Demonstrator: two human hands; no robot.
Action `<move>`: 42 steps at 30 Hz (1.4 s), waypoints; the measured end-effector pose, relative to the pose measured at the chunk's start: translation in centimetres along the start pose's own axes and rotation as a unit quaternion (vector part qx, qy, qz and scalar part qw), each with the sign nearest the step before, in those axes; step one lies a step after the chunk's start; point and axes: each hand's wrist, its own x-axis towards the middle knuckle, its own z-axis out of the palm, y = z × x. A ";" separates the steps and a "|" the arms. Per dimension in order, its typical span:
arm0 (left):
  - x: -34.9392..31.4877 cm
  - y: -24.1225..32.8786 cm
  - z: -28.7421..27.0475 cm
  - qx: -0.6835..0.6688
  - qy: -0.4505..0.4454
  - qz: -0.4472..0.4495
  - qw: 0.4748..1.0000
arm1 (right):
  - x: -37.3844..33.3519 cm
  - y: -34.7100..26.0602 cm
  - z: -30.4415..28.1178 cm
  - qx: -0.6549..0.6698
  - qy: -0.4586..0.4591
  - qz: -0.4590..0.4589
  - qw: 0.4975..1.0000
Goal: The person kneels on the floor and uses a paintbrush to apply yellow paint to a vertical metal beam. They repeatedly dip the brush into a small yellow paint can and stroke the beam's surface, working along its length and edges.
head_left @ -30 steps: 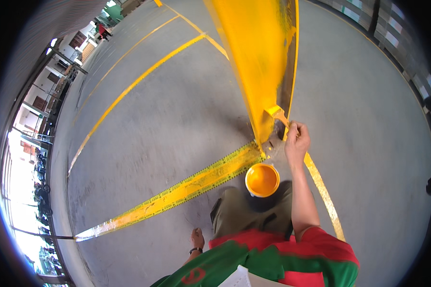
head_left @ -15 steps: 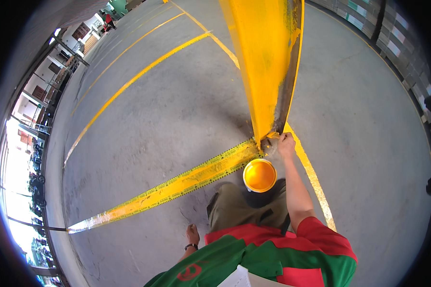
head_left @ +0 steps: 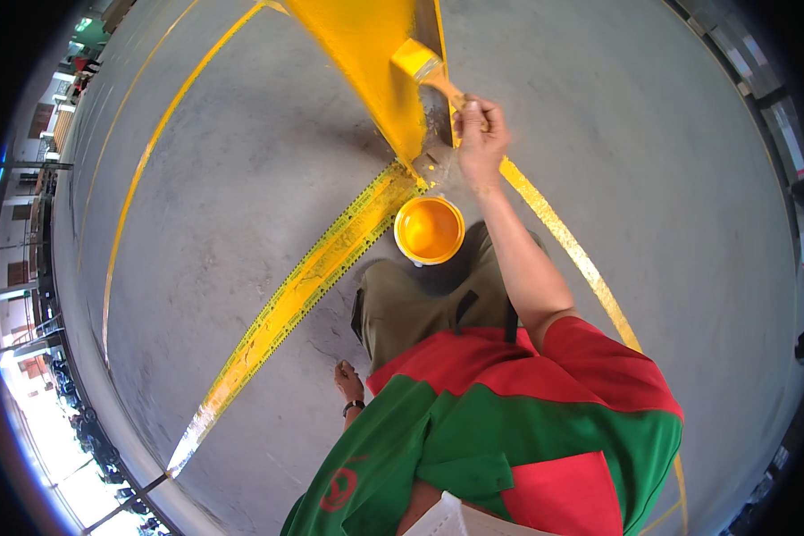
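Observation:
My right hand (head_left: 481, 138) is closed around the wooden handle of a paintbrush (head_left: 442, 86). Yellow paint coats its wide bristles, which lie against or just in front of the yellow steel column (head_left: 366, 58); I cannot tell whether they touch. A round bucket of yellow paint (head_left: 429, 230) stands on the floor between my knees and the column's foot. My left hand (head_left: 348, 382) hangs low beside my left leg, its fingers curled in and nothing visible in them.
A yellow floor band (head_left: 304, 277) edged with black-marked tape runs from the column's foot toward the lower left. Another yellow line (head_left: 572, 241) passes right of my arm. Stacked boxes (head_left: 741, 45) line the far right, and parked motorbikes (head_left: 89, 429) stand at the left edge.
My right hand has risen from the column's foot up along its right side, bringing the brush into plain sight. The view has shifted, while the bucket still stands by the column.

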 end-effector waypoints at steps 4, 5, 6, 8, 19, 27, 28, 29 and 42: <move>-0.1 -0.1 -0.3 0.000 0.014 0.039 0.999 | -2.2 8.1 -2.5 -0.173 0.037 0.120 0.977; -0.1 -0.2 -0.3 -0.005 0.014 0.039 0.999 | -2.8 9.9 -3.6 -0.196 0.028 0.087 0.976; 0.0 -0.2 -0.4 0.002 0.006 0.010 1.000 | -3.4 11.5 -4.6 -0.236 0.030 0.083 0.968; -0.5 -0.4 -0.8 -0.002 0.005 0.022 1.000 | -4.6 13.7 -6.1 -0.327 0.017 0.106 0.939; -0.7 -0.9 -1.2 0.012 0.013 0.034 0.999 | -0.5 6.7 -3.0 -0.170 0.025 0.049 0.984; -0.2 -0.4 -0.8 0.014 -0.002 -0.003 1.000 | -2.1 12.3 -6.7 -0.432 -0.020 0.109 0.895; -0.2 -0.3 -0.9 0.005 -0.001 0.018 1.000 | -2.1 14.0 -6.3 -0.457 -0.018 0.110 0.882; -0.3 -0.2 -1.2 0.009 -0.001 0.017 1.000 | -2.0 15.3 -5.8 -0.489 -0.014 0.135 0.862; -1.0 1.2 -1.7 0.034 -0.016 -0.025 0.999 | -2.7 12.7 -7.1 -0.399 -0.016 0.119 0.909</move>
